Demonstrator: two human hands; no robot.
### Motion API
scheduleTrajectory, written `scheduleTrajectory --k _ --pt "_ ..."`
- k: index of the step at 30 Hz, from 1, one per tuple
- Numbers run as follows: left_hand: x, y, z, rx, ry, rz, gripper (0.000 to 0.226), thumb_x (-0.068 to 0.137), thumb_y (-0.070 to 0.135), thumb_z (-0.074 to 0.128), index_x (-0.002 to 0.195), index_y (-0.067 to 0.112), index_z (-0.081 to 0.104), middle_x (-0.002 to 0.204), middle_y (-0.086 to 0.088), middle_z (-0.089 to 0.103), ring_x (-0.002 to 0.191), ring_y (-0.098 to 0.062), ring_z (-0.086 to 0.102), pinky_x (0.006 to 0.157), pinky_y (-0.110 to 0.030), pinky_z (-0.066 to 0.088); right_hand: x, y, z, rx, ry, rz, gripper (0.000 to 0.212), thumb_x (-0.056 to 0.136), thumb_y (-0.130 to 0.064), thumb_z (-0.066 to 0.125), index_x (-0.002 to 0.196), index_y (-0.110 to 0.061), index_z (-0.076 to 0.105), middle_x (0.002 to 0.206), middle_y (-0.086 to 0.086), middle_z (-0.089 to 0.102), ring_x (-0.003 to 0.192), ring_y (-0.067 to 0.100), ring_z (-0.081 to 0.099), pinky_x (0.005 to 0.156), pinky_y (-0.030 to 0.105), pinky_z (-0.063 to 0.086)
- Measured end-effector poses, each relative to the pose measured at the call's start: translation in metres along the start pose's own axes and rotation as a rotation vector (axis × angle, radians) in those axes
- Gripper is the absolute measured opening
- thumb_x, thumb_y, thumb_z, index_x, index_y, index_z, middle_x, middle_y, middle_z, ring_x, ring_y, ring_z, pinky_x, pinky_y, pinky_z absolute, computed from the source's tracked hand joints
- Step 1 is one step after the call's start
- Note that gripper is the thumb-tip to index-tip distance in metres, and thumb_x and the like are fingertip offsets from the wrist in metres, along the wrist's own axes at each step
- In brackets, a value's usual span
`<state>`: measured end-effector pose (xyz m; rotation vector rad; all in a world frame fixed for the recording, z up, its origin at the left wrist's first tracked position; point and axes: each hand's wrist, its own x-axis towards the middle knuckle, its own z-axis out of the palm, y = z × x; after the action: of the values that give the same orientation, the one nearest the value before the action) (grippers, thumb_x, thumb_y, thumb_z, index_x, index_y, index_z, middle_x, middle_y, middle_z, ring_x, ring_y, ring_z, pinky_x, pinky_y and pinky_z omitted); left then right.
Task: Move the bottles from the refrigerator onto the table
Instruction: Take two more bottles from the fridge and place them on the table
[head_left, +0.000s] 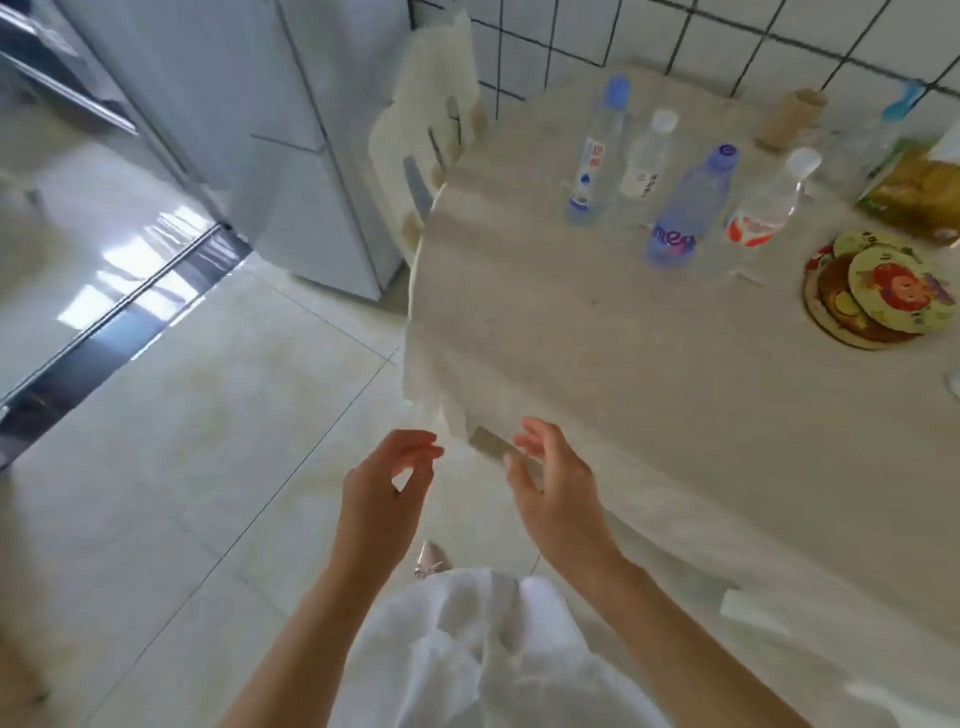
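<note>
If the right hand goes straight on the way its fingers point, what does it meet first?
Probably the hanging edge of the tablecloth at the table corner, just beyond the right hand; depth is unclear.

Bright daylight, motion blur, floor (156, 249) glare.

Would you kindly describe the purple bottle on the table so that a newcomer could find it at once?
Start at the round table covered in a pale cloth, next to the white refrigerator. Near its far side stands a cluster of upright plastic bottles. The translucent purple-blue bottle is the one nearest the viewer; unlike its clear neighbours, its whole body is tinted and it carries a purple cap and label.
</note>
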<state>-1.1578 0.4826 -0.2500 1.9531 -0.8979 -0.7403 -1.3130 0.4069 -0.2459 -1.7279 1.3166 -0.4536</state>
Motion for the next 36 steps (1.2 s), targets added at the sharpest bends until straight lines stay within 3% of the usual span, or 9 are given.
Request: scheduleTrajectory --k 3,9,21,24,29,33,36 --pt "-0.024 -0.027 -0.037 0.0 0.097 -0.064 0.024 0.089 0.003 0.061 0.096 0.025 0.064 0.085 0.025 0.072 0.087 0.007 0.067 0.078 -0.023 0.053 -0.017 -0.023 0.034 -0.029 -0.13 -0.072 0.037 0.095 -0.029 0.051 0.131 -0.025 0.043 0.12 -0.014 0.055 0.114 0.0 0.049 0.092 0.013 0.034" --pt "-0.062 -0.088 -0.121 -0.006 0.232 -0.192 0.031 0.09 0.007 0.063 0.093 0.038 0.059 0.084 0.022 0.071 0.085 0.007 0.066 0.078 -0.018 0.052 -0.041 -0.074 0.121 -0.089 -0.351 -0.151 0.04 0.096 -0.032 0.049 0.134 -0.025 0.041 0.123 -0.013 0.053 0.117 0.001 0.047 0.094 0.014 0.036" --pt "-0.087 -0.211 -0.32 0.062 0.321 -0.38 0.018 0.091 0.014 0.06 0.101 0.029 0.062 0.086 0.019 0.07 0.082 0.006 0.064 0.078 -0.023 0.053 -0.067 -0.173 0.318 -0.187 -0.571 -0.198 0.038 0.095 -0.03 0.051 0.132 -0.025 0.042 0.117 -0.014 0.055 0.11 0.002 0.051 0.088 0.008 0.036" --pt "-0.077 -0.227 -0.354 0.056 0.334 -0.418 0.018 0.091 0.013 0.059 0.099 0.029 0.062 0.084 0.02 0.069 0.081 0.005 0.064 0.078 -0.028 0.054 -0.061 -0.191 0.346 -0.186 -0.579 -0.199 0.038 0.095 -0.028 0.052 0.131 -0.023 0.043 0.116 -0.012 0.056 0.109 0.004 0.052 0.092 0.015 0.04" --pt "-0.034 -0.244 -0.397 0.026 0.359 -0.442 0.019 0.09 0.011 0.059 0.097 0.028 0.063 0.083 0.017 0.071 0.083 -0.002 0.067 0.082 -0.035 0.055 -0.03 -0.221 0.385 -0.174 -0.57 -0.185 0.036 0.095 -0.027 0.052 0.13 -0.024 0.045 0.116 -0.012 0.058 0.111 0.004 0.053 0.09 0.014 0.039" --pt "0.02 -0.249 -0.42 0.025 0.326 -0.423 0.019 0.091 0.011 0.058 0.098 0.028 0.062 0.084 0.015 0.071 0.083 -0.004 0.068 0.08 -0.032 0.056 0.015 -0.246 0.412 -0.172 -0.564 -0.181 0.035 0.095 -0.025 0.052 0.129 -0.024 0.045 0.114 -0.011 0.057 0.109 0.004 0.053 0.079 0.003 0.039" --pt "0.072 -0.25 -0.436 0.033 0.319 -0.408 0.016 0.092 0.014 0.058 0.103 0.026 0.062 0.091 0.013 0.07 0.084 -0.007 0.067 0.075 -0.023 0.053 0.059 -0.27 0.432 -0.213 -0.612 -0.212 0.038 0.095 -0.029 0.051 0.131 -0.025 0.044 0.116 -0.013 0.056 0.111 0.003 0.051 0.086 0.009 0.036"
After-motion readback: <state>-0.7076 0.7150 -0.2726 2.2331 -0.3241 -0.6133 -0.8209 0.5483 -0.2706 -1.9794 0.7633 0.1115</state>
